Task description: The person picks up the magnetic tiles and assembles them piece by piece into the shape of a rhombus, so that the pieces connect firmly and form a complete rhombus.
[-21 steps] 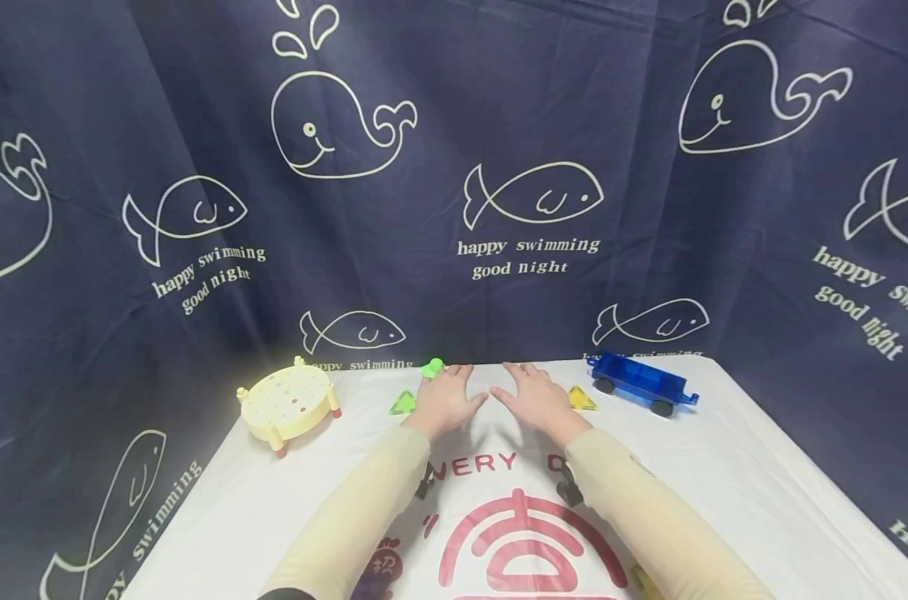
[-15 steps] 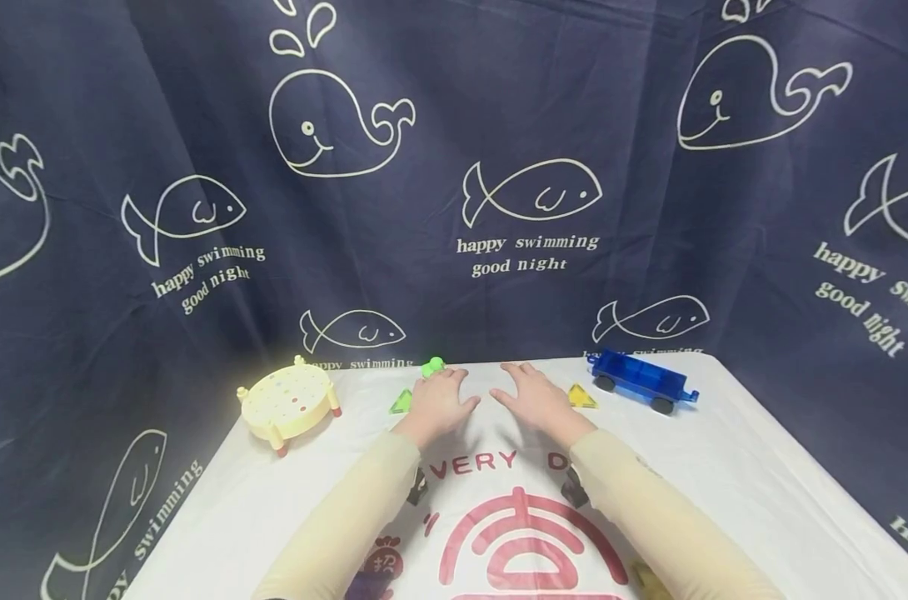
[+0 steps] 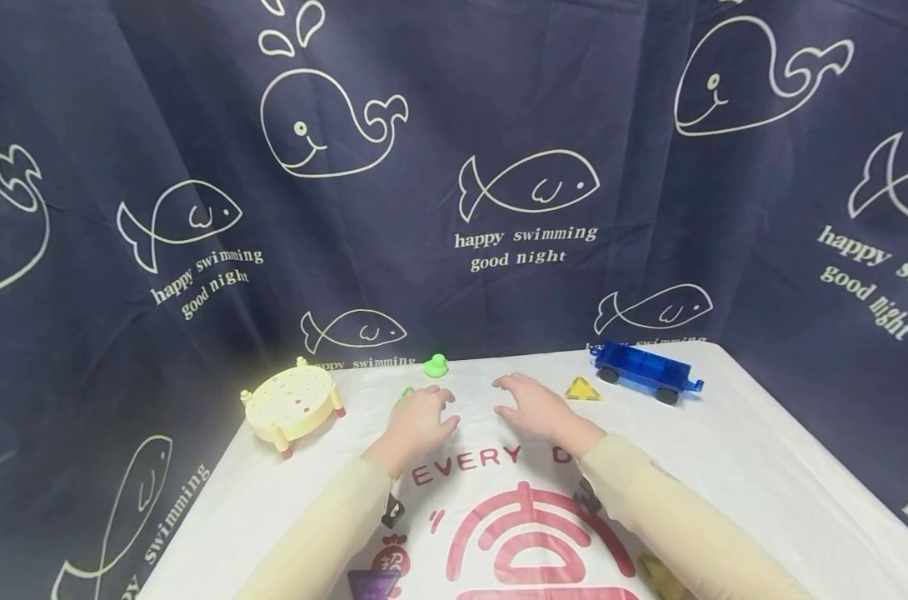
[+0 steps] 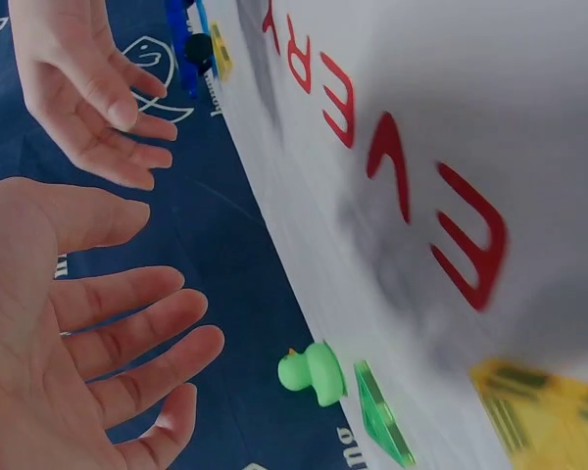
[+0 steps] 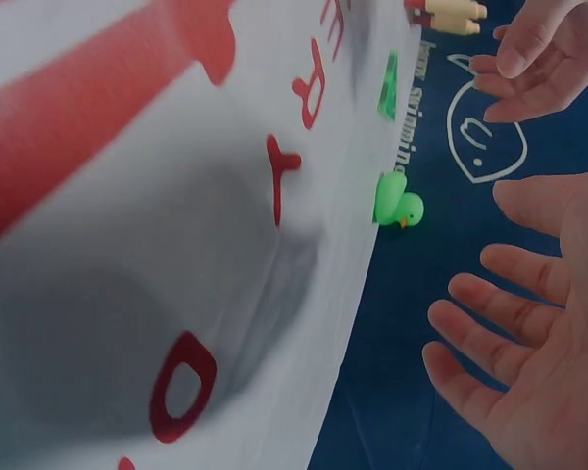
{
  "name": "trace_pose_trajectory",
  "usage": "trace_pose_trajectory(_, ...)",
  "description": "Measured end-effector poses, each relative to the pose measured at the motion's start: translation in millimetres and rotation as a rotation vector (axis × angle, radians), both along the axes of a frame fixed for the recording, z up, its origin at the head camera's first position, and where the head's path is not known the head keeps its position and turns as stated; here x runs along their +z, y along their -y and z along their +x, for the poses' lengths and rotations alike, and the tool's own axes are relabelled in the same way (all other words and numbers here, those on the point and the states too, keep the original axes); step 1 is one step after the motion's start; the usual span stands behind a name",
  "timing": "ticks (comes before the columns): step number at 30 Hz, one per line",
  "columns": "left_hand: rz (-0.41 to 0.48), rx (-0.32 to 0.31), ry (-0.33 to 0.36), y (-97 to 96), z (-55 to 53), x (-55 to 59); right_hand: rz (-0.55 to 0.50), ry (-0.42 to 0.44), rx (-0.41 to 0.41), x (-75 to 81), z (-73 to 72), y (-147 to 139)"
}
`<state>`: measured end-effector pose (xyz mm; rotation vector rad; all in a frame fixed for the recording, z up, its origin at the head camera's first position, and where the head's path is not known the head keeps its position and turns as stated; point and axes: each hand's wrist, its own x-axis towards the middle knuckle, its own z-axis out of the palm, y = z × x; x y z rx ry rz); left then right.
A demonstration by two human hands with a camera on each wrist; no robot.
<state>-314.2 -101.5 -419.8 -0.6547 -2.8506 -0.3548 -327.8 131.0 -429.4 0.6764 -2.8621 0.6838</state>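
Observation:
My left hand (image 3: pixel 420 422) hovers above the white cloth, its fingers loosely bent and holding nothing. Just past its fingertips stands a green rubber duck (image 3: pixel 436 365) at the table's far edge. A green triangular tile (image 4: pixel 380 416) lies beside the duck; in the head view the left hand covers most of it. To the right, my right hand (image 3: pixel 538 408) is also raised over the cloth with relaxed fingers and nothing in its grasp. Nearest to it is a yellow triangular tile (image 3: pixel 582 389). The right wrist view shows the palm and separated fingers.
A cream round toy stand (image 3: pixel 291 404) with short legs is at the far left. At the far right is a blue wheeled toy wagon (image 3: pixel 645 371). A purple tile (image 3: pixel 373 584) lies near the front. Behind the table hangs a dark blue curtain (image 3: pixel 529 100).
Both hands have drawn apart and back toward me, the left one farther. The whole duck now shows, while more of the green tile is covered.

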Motion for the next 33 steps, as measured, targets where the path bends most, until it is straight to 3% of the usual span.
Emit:
trace_pose_trajectory(8, 0.024, -0.011, 0.042, 26.3, 12.9, -8.6, 0.005, 0.065, 0.051, -4.9, 18.2, 10.7)
trace_pose_trajectory(17, 0.122, 0.007, 0.138, 59.0, 24.8, -13.5, 0.018, 0.046, 0.204, -10.5, 37.9, 22.6)
trace_pose_trajectory(26, 0.195, 0.094, 0.171, 90.2, 26.8, -19.4, 0.063, -0.002, 0.345, -11.4, 54.3, 36.2)
trace_pose_trajectory(33, 0.234, 0.106, 0.179, 115.5, 23.5, -31.7, 0.123, 0.009, 0.480, -11.9, 69.6, 51.8)
